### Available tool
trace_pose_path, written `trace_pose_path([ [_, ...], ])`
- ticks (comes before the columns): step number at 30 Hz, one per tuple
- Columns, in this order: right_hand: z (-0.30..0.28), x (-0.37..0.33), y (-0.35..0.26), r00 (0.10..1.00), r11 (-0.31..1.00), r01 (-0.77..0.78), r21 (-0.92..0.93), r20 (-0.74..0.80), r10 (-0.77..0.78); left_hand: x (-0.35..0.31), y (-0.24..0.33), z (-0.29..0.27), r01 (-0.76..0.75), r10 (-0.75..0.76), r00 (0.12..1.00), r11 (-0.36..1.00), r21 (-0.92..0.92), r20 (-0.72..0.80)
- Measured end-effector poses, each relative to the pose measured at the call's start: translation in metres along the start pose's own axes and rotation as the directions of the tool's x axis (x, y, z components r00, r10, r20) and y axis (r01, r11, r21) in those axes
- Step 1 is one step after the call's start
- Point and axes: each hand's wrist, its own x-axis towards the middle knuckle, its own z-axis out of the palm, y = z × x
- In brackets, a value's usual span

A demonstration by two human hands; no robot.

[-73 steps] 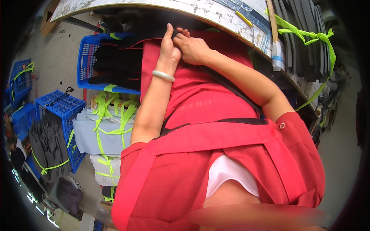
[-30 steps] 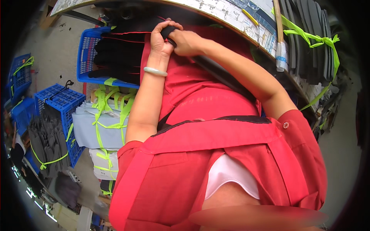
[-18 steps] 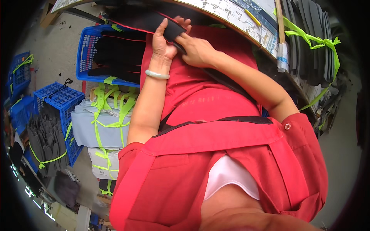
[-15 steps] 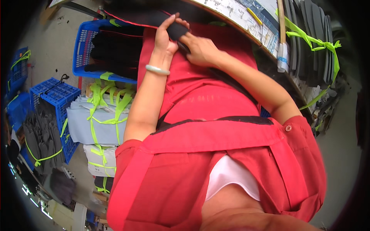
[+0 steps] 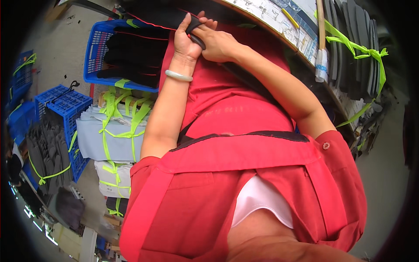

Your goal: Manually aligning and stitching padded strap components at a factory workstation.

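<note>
The right hand (image 5: 220,43) is shifting slightly farther away, gripping the red-edged black piece (image 5: 193,26), which is bending, apparently being worked against the loosely open left hand (image 5: 187,43), right of the blue basket (image 5: 90,56).

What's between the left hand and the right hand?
In the head view, part of a black piece lies between the left hand and the right hand.

Slim yellow tool (image 5: 290,18) on white table (image 5: 257,11); pale-blue bundle (image 5: 120,148) (green-tied).
</note>
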Motion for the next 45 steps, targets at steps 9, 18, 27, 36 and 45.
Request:
trace_pose_path([
  [9, -0.001, 0.02, 0.005, 0.98, 0.996, -0.051, -0.074, 0.186, 0.064, 0.004, 0.0, 0.004, -0.046, 0.049, 0.996, 0.998, 0.037, -0.07],
  [18, 0.004, -0.008, 0.004, 0.999, 0.998, 0.019, 0.054, -0.036, -0.017, 0.0, -0.002, 0.007, -0.059, 0.061, 0.998, 0.997, 0.048, -0.034],
  [27, 0.009, -0.016, 0.01, 0.997, 0.998, 0.05, 0.025, -0.053, -0.049, 0.003, -0.002, 0.004, -0.083, 0.087, 0.993, 0.995, 0.056, -0.076],
  [36, 0.01, -0.026, 0.007, 0.985, 0.991, 0.102, 0.085, -0.149, -0.089, 0.002, 0.003, 0.0, -0.025, 0.024, 0.999, 0.999, -0.035, -0.048],
  [45, -0.002, -0.02, 0.006, 1.0, 0.999, -0.014, -0.034, 0.024, 0.015, -0.007, 0.001, 0.019, -0.06, 0.073, 0.991, 0.991, 0.117, -0.109],
])
